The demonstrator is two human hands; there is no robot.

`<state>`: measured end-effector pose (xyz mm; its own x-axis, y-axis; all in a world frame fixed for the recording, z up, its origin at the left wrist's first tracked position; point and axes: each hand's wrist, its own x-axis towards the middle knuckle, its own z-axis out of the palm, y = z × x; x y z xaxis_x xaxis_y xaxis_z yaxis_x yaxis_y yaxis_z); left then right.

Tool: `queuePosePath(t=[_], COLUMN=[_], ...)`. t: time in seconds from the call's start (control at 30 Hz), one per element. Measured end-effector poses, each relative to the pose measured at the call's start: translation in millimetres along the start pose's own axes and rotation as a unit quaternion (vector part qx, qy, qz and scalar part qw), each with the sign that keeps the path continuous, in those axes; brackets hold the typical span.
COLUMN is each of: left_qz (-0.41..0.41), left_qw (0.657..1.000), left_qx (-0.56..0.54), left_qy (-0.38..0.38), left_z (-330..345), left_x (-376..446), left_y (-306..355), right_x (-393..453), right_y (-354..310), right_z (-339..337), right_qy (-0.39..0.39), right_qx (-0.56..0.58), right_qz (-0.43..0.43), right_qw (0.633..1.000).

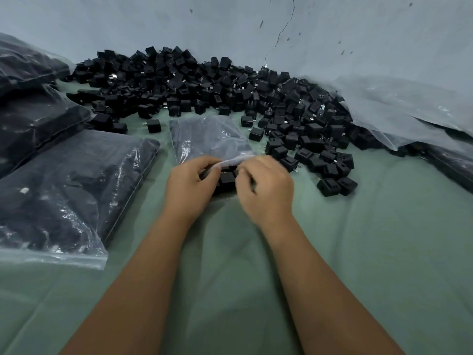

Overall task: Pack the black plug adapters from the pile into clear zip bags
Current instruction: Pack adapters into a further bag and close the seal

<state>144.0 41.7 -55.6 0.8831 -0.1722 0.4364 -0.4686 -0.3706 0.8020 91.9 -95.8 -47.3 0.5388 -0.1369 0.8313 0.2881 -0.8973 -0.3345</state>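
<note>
clear plastic zip bag [210, 139] lies flat on the green cloth [358, 239], just before the pile of black cube plug adapters [204, 83]. our left hand [189, 188] and right hand [266, 188] pinch its near opening, fingers curled, adapters between them. filled bags [69, 190] sit left.

Packing workshop; bulk adapter pile [217, 90] on green cloth [358, 252]; filled bags [64, 190] stacked left.
</note>
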Motion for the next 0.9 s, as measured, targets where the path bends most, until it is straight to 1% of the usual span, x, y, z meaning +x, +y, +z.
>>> queuePosePath(t=[0.03,0.1,0.17,0.23,0.27,0.33,0.4,0.43,0.57,0.67,0.8,0.87,0.9], left_qz=[-0.007,-0.025,-0.035,-0.039,-0.042,-0.046,-0.047,-0.049,-0.052,-0.051,-0.047,-0.046,-0.046], left_qw=[1.000,1.000,0.999,0.999,0.999,0.999,0.999,0.999,0.999,0.999,0.999,0.999,0.999], left_qx=[0.003,0.000,-0.001,0.003,0.004,0.004,0.002,0.002,-0.001,-0.005,-0.005,-0.008,-0.008], left_qy=[-0.001,-0.001,-0.002,-0.003,-0.004,-0.006,-0.007,-0.006,-0.006,-0.008,-0.011,-0.012,-0.012], left_z=[0.1,0.7,1.4,2.0,2.2,2.5,2.9,3.1,3.0,3.0,2.7,2.8,2.9], left_x=[0.4,1.2,2.0,2.9,3.4,3.5,3.1,3.0,3.7,4.1,3.9,3.7,3.7], left_y=[-0.4,-1.1,-1.5,-1.6,-1.7,-2.3,-2.6,-2.6,-2.4,-1.9,-1.5,-1.9,-2.0], right_x=[1.8,7.0,12.6,12.4,10.9,7.8,5.5,5.1,6.1,7.4,4.5,5.3,7.0], right_y=[3.0,13.7,26.4,44.0,53.2,65.3,69.3,69.2,67.4,68.5,74.0,74.3,72.0], right_z=[-1.3,-9.5,-18.9,-23.5,-23.9,-21.2,-15.9,-14.3,-15.4,-13.9,-12.2,-13.7,-14.9], right_qy=[0.030,0.101,0.129,0.103,0.070,-0.023,-0.092,-0.101,-0.080,-0.099,-0.117,-0.100,-0.076], right_qx=[0.005,0.037,0.062,0.071,0.058,0.009,-0.022,-0.028,-0.018,-0.033,-0.054,-0.065,-0.068], right_qz=[0.029,0.118,0.225,0.321,0.355,0.390,0.388,0.383,0.388,0.388,0.357,0.345,0.341], right_qw=[0.999,0.987,0.964,0.939,0.930,0.920,0.917,0.918,0.918,0.916,0.925,0.931,0.934])
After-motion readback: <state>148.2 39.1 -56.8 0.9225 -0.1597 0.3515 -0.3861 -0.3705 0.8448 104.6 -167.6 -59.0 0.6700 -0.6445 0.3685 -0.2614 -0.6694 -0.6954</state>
